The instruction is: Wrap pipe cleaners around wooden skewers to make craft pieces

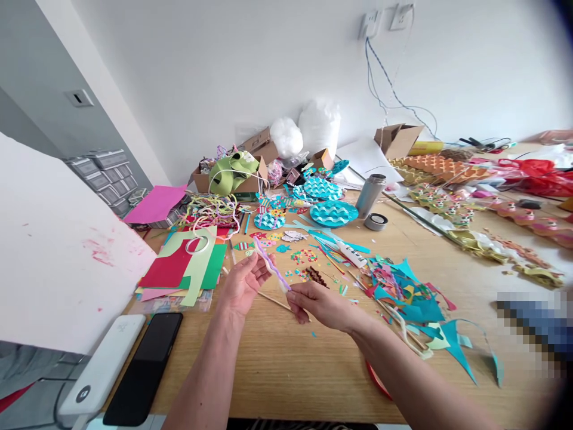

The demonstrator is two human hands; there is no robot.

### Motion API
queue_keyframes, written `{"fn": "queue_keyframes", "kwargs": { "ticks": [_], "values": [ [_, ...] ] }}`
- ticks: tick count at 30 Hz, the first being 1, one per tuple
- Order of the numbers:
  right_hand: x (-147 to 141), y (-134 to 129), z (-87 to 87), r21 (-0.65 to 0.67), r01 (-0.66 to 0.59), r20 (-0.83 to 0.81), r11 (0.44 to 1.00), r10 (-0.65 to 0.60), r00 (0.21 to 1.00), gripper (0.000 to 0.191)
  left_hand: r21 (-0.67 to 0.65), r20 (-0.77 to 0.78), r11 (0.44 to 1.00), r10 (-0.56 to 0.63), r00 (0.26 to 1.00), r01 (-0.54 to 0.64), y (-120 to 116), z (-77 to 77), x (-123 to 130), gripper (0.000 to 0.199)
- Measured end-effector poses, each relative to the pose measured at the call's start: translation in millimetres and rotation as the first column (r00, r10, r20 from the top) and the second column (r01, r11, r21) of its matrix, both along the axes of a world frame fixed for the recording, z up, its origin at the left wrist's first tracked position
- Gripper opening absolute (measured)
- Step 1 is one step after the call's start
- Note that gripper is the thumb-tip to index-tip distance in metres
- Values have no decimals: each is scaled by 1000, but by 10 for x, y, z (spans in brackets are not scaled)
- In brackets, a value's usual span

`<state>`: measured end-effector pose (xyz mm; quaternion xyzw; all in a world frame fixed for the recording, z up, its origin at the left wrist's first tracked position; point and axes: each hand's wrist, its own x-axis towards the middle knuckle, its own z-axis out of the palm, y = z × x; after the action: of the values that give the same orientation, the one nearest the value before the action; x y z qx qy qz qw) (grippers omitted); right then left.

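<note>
A twisted strand of purple and white pipe cleaners (271, 266) slants in the air above the table. My left hand (244, 280) holds it near the upper end, with the thumb against it and the other fingers curled. At the lower end, my right hand (320, 304) pinches it between thumb and fingers. Beneath the hands lies a thin wooden stick (275, 300). Just beyond are a brown pipe cleaner (317, 276), colourful paper bits (304, 257) and small paper fish (294, 236). Further back sits a blue plate with wavy paper strips (333, 213).
Coloured paper sheets (165, 263) and a pile of pipe cleaners (212, 212) lie left, above a black phone (145, 364) and a white device (105, 364). A glue tube (352, 254), steel flask (371, 196) and blue paper scraps (416, 307) are right. A box (201, 182) stands behind.
</note>
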<state>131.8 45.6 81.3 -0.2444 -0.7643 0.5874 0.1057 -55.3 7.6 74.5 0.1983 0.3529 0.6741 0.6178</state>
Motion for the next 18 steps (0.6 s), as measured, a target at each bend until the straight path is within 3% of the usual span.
{"fn": "queue_keyframes", "kwargs": {
  "ticks": [5, 13, 18],
  "values": [
    [-25, 37, 37, 12, 20, -14, 1000, -19, 1000, 37, -8, -156, 995, -103, 982, 103, -109, -86, 179, 23],
    [-65, 25, 16, 20, 15, 12, 1000, -15, 1000, 34, -8, -373, 999, -51, 926, 52, -161, -125, 335, 15],
    [-22, 23, 26, -37, 1, -106, 999, -5, 994, 45, 1, -291, 999, -46, 956, 49, -141, -108, 369, 17]
  ]
}}
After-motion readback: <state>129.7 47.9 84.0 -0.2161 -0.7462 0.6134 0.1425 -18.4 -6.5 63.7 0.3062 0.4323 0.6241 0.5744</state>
